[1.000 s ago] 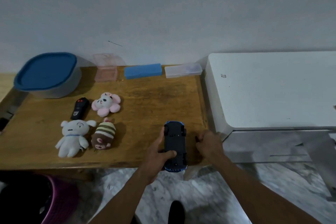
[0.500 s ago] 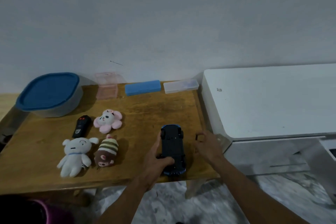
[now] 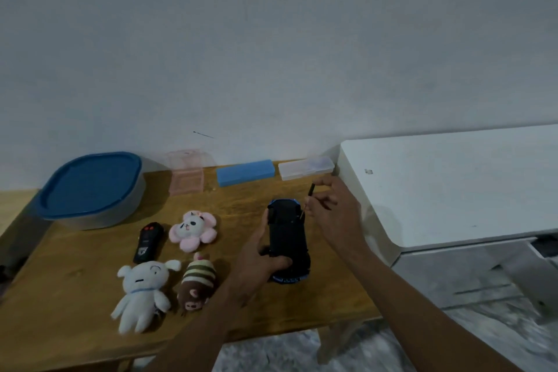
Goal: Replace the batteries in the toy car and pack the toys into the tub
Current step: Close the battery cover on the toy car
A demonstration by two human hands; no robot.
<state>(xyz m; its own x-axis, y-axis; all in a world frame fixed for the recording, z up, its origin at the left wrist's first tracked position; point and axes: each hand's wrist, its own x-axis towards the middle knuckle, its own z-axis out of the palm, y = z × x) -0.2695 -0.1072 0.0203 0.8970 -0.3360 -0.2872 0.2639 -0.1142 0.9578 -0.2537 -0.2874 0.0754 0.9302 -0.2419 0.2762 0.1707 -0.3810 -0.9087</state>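
Note:
The blue toy car [image 3: 287, 238] lies upside down on the wooden table [image 3: 90, 332], black underside up. My left hand [image 3: 256, 263] grips its left side and rear end. My right hand [image 3: 332, 211] pinches a thin small screwdriver [image 3: 307, 201] with its tip beside the car's front right corner. The grey tub [image 3: 90, 190] with a blue lid stands at the back left. A black remote [image 3: 148, 241], a pink flower plush [image 3: 192, 229], a white plush [image 3: 142, 290] and a striped brown plush [image 3: 197, 284] lie left of the car.
A pink clear box [image 3: 186, 180], a blue case [image 3: 245, 173] and a clear case [image 3: 305, 167] line the table's back edge by the wall. A white cabinet [image 3: 453, 184] stands against the table's right side. The floor below is marbled grey.
My right hand has lifted from the table's right edge and now holds the screwdriver at the car's front. The camera has tilted upward, so the table sits lower in view.

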